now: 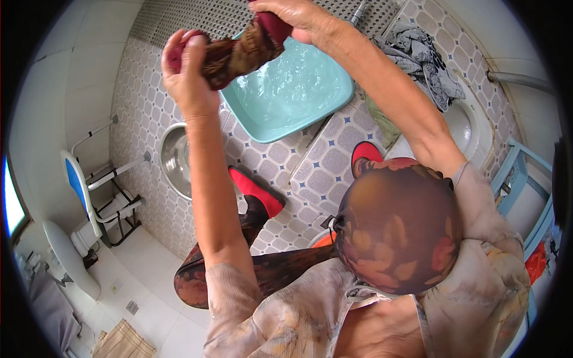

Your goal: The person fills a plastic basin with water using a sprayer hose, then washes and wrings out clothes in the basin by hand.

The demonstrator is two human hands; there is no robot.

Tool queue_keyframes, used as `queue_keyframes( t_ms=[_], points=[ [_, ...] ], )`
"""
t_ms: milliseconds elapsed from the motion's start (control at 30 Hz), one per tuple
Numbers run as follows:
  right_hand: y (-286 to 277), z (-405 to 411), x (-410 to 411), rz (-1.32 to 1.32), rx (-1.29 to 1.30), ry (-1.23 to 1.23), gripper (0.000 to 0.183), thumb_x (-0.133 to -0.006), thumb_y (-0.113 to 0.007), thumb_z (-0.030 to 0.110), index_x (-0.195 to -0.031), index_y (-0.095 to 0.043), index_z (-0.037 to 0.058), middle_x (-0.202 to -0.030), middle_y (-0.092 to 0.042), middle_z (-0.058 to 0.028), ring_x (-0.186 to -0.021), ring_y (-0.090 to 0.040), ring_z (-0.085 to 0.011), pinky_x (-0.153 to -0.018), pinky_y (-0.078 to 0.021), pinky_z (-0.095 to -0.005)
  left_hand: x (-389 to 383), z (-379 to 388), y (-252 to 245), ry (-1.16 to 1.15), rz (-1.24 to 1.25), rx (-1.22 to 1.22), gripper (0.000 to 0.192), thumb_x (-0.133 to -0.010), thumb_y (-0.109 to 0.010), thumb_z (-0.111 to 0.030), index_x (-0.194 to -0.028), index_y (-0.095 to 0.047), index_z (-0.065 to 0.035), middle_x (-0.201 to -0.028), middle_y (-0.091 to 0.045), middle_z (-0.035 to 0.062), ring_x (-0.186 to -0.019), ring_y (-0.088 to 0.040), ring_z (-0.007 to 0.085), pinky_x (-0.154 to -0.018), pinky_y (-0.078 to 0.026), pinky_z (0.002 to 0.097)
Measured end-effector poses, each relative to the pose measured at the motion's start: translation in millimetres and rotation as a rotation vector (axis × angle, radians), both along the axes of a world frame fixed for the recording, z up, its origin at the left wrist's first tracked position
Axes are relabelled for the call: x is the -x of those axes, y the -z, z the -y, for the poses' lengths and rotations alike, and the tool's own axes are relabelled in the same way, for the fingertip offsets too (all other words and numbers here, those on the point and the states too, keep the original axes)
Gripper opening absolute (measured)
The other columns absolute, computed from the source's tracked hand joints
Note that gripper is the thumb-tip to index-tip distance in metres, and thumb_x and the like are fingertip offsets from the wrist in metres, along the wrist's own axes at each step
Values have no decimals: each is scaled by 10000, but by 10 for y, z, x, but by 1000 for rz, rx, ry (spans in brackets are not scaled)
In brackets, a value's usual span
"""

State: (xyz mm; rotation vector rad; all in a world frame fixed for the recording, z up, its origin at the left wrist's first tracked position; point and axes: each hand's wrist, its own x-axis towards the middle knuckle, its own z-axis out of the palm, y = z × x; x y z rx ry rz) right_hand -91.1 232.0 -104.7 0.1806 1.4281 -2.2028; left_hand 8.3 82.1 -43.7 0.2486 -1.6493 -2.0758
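Note:
A dark red and brown patterned cloth is stretched in a twisted roll between my two hands. My left hand grips its left end, where bunched red fabric shows at the fingers. The upper right end is in my right hand, which the top edge of the view partly cuts off. Below the cloth, a light turquoise plastic basin stands on the tiled floor. Rippled water lies in it. The cloth and my hands hide part of the basin's far side.
A stainless steel bowl stands left of the basin. To the right, wet grey patterned clothes lie beside a squat toilet, near a green cloth. A folding shower seat is wall-mounted at left; a light blue rack stands at right.

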Motion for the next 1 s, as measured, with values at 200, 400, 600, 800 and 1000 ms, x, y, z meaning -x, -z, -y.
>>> queue_keyframes(
  t_ms=[200, 400, 600, 800, 1000],
  points=[
    [-236, -1, -258, -580, -351, -414, 465, -717, -754, 274, -1067, -629, -6, -920, -682, -102, -852, -645, -174, -796, -509, -297, -247, 304, 203, 152, 254, -181, 469, -934, -554, -350, -1265, -502, -22, -1137, -612, 127, -1027, -606, 255, -895, -501, 414],
    [-247, 189, -1150, -1176, -833, -519, 469, -641, -677, 232, -880, -549, -150, -883, -597, -292, -832, -593, -447, -832, -484, -457, -542, 246, 523, 205, 390, -332, 355, -907, -590, -224, -1216, -537, -57, -1157, -613, 78, -1050, -595, 215, -957, -463, 373],
    [3, 16, -1549, -961, -504, -390, 568, -770, -666, 380, -1146, -568, -34, -1088, -599, -246, -1080, -532, -406, -990, -392, -416, -1061, 1003, 409, 110, 467, -299, 296, -812, -615, -138, -1063, -623, 18, -1036, -656, 135, -941, -634, 254, -891, -511, 401],
    [137, -814, -1503, -729, -479, -732, 430, -844, -620, 309, -1165, -612, 24, -1089, -649, -149, -1002, -609, -284, -924, -457, -374, -1510, 2212, 333, -143, 608, -75, 414, -775, -684, -199, -1121, -588, 7, -1006, -650, 110, -919, -636, 257, -868, -523, 402],
    [-151, -1526, -1384, -521, -495, -674, 310, -887, -592, 173, -1145, -621, 3, -1061, -666, -108, -964, -616, -150, -852, -486, -286, -1842, 2482, 477, -462, 1274, 300, 883, -647, -801, -476, -1316, -473, -2, -1227, -573, 140, -1123, -553, 299, -952, -397, 537]
  ],
)
